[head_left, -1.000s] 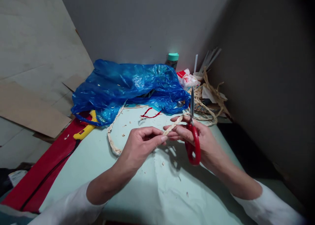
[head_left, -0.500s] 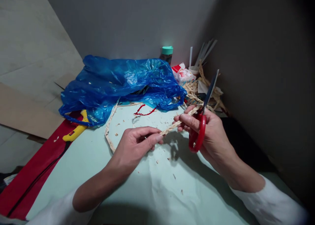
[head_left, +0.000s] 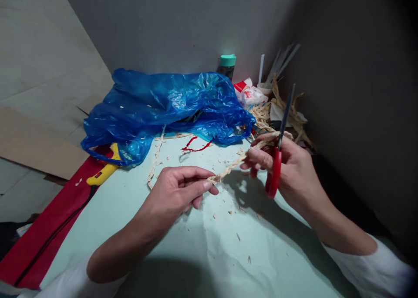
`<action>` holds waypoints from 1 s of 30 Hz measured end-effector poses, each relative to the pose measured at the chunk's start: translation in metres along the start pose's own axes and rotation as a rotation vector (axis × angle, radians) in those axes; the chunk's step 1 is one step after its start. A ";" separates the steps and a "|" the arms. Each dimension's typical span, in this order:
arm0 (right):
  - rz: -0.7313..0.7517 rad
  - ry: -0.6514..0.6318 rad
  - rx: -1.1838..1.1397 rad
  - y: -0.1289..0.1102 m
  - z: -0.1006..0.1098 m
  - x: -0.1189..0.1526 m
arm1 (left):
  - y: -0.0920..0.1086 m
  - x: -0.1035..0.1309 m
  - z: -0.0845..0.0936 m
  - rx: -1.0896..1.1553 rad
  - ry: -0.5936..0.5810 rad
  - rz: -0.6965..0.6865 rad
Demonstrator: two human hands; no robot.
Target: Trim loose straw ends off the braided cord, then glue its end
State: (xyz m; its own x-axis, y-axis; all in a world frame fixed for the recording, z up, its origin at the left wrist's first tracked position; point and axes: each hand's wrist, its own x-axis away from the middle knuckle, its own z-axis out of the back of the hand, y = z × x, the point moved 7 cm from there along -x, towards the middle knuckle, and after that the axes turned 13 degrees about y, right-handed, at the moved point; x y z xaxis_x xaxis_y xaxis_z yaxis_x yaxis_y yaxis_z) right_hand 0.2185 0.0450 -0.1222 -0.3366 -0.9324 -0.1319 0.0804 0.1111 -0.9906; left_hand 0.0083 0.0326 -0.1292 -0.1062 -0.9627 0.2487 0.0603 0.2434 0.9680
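A pale braided cord (head_left: 232, 165) runs slantwise between my two hands above the light green table cover. My left hand (head_left: 186, 187) pinches its lower end between thumb and fingers. The upper part lies in my right hand (head_left: 281, 159), whose thumb and fingers close round it. Red-handled scissors (head_left: 277, 163) also hang in my right hand, their dark blades pointing up. Part of the cord passes behind the blades. Another pale braided strip (head_left: 156, 159) lies on the cover, left of centre, running up to the blue bag.
A crumpled blue plastic bag (head_left: 163, 102) spreads across the back. A yellow-handled tool (head_left: 102, 174) lies at left on red material (head_left: 42, 237). Behind are a green-lidded jar (head_left: 227, 63), white sticks (head_left: 281, 65) and woven straw (head_left: 261, 113). Red string (head_left: 199, 149) and scraps lie mid-table.
My right hand has moved right with the scissors, away from my left hand, and more of the cord shows between them. The view has shifted slightly.
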 end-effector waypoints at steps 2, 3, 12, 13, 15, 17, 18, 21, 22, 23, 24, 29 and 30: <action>0.048 -0.104 0.209 -0.002 -0.003 0.003 | 0.002 -0.001 0.005 0.002 0.066 -0.006; 0.111 -0.165 0.330 -0.005 -0.006 0.006 | 0.002 -0.001 0.007 0.001 0.094 -0.003; 0.694 -0.443 1.177 -0.009 -0.034 0.037 | 0.012 0.001 0.009 0.103 0.153 -0.005; 0.711 -0.441 1.209 -0.007 -0.036 0.038 | 0.013 0.001 0.009 0.113 0.160 -0.003; 0.746 -0.421 1.245 -0.006 -0.038 0.038 | 0.012 0.001 0.007 0.118 0.159 0.006; 0.770 -0.399 1.258 -0.007 -0.039 0.039 | 0.011 0.002 0.005 0.115 0.142 0.009; 0.780 -0.392 1.258 -0.007 -0.040 0.040 | 0.011 0.003 0.004 0.113 0.128 0.009; 0.807 -0.396 1.258 -0.006 -0.042 0.044 | 0.009 0.003 0.002 0.105 0.092 -0.009; 0.814 -0.405 1.262 -0.006 -0.043 0.045 | 0.009 0.003 0.002 0.102 0.087 -0.021; 0.819 -0.417 1.268 -0.004 -0.043 0.046 | 0.009 0.002 0.002 0.097 0.086 -0.029; 0.817 -0.432 1.273 -0.003 -0.044 0.046 | 0.009 0.001 0.003 0.089 0.091 -0.034; 0.756 -0.508 1.252 0.007 -0.045 0.046 | 0.006 0.000 0.005 0.032 0.110 -0.038; 0.753 -0.517 1.246 0.007 -0.045 0.047 | 0.006 0.000 0.005 0.018 0.105 -0.045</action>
State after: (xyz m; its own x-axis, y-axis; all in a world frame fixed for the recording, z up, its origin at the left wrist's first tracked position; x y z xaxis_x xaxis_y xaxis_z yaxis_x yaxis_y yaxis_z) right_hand 0.1608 0.0177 -0.1375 0.4686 -0.8370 -0.2826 0.8709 0.4914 -0.0110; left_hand 0.0036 0.0350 -0.1228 -0.0041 -0.9796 0.2010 0.0395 0.2007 0.9789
